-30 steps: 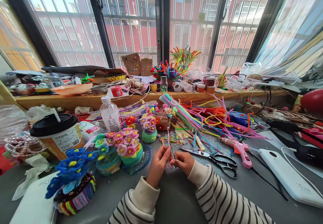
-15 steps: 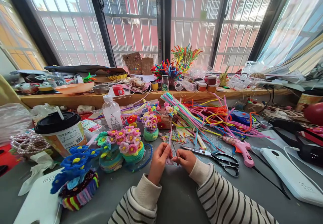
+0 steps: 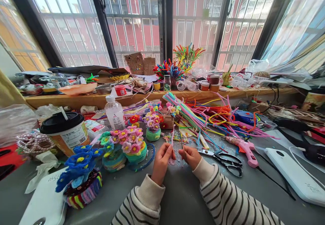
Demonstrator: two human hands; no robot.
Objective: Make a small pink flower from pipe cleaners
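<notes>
My left hand point(image 3: 162, 159) is closed in a pinch around a pale pink pipe cleaner point(image 3: 173, 135), which stands up above the fingertips. Part of it is hidden by the fingers. To its right, my right hand point(image 3: 191, 156) is closed on a thin dark stick point(image 3: 181, 139) that points upward; its exact kind is too small to make out. A small gap separates the two hands, held low over the grey table. Black-handled scissors point(image 3: 224, 160) lie just right of my right hand, blades toward it. Small coloured clippings point(image 3: 166, 137) are scattered beyond the fingers.
Pots of pipe-cleaner flowers point(image 3: 132, 142), a blue flower pot point(image 3: 82, 181) and a lidded cup point(image 3: 67, 133) stand at left. Behind lies a heap of pipe cleaners point(image 3: 188, 111). A pink glue gun point(image 3: 250, 152) and a white power bank point(image 3: 296, 176) lie at right.
My right hand has moved right, away from my left hand, with the thin dark stick. My left hand still pinches the pink pipe cleaner. The view has shifted slightly.
</notes>
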